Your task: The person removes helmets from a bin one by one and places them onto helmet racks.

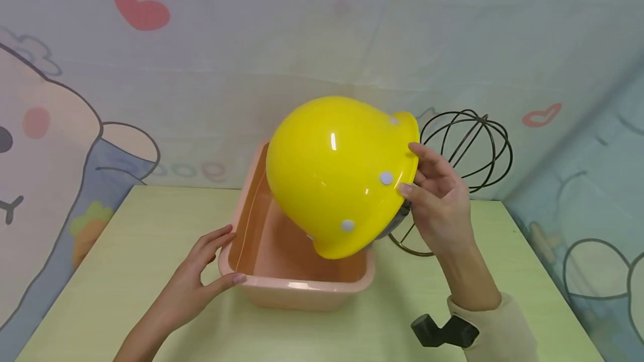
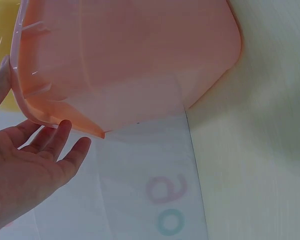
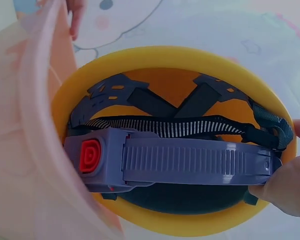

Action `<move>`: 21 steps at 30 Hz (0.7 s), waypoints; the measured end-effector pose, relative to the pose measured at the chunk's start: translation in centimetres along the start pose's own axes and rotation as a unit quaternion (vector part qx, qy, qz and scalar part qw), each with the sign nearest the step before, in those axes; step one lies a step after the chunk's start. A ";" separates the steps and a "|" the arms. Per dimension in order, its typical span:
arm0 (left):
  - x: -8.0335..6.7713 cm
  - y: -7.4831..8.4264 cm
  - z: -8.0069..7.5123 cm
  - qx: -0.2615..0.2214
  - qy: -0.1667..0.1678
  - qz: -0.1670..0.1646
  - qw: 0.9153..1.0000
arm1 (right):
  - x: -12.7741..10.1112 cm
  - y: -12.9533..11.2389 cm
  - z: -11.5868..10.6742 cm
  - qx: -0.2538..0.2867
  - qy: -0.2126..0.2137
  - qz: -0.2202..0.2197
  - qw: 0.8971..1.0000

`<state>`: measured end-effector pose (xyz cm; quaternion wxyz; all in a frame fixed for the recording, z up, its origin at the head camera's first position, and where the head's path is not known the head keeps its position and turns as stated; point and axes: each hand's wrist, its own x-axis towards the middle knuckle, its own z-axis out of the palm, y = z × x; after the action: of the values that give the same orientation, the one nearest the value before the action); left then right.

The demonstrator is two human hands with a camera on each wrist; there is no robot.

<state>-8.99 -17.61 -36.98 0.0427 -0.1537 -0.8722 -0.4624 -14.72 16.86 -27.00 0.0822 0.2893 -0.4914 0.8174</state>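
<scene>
Two things stand behind the work at centre frame — a black wire basket against the cartoon-printed cloth, partly blocked by the right hand, and a black clip on the pale table at lower right. Inside, the yellow hard hat shows grey straps — its far rim hidden. Glossy, tilted, it hangs over the pink tub, gripped at the rim. Relaxed, the left hand touches the tub's corner.
</scene>
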 end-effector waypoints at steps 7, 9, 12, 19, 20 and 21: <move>0.0 -0.1 0.1 0.001 0.002 0.006 1.000 | 0.5 -1.3 -0.6 0.049 0.000 -0.034 0.998; 0.0 -0.2 0.1 0.001 0.005 0.011 1.000 | 0.7 -1.6 -0.9 0.070 -0.005 -0.044 0.997; 0.1 -0.1 0.1 0.001 0.006 0.014 1.000 | 0.9 -2.2 -1.2 0.088 -0.003 -0.056 0.995; 0.0 -0.1 0.2 0.001 0.007 0.002 1.000 | 1.4 -3.3 -2.1 0.093 0.032 -0.077 0.992; 0.0 -0.1 0.2 0.001 0.007 0.000 1.000 | 1.4 -3.4 -2.2 0.092 0.039 -0.079 0.992; 0.0 0.0 0.2 0.000 0.008 0.001 1.000 | 1.5 -3.5 -2.4 0.096 0.045 -0.082 0.991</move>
<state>-9.01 -17.49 -37.12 0.0501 -0.1514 -0.8716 -0.4636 -15.40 20.43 -24.34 0.1426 0.2983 -0.3814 0.8633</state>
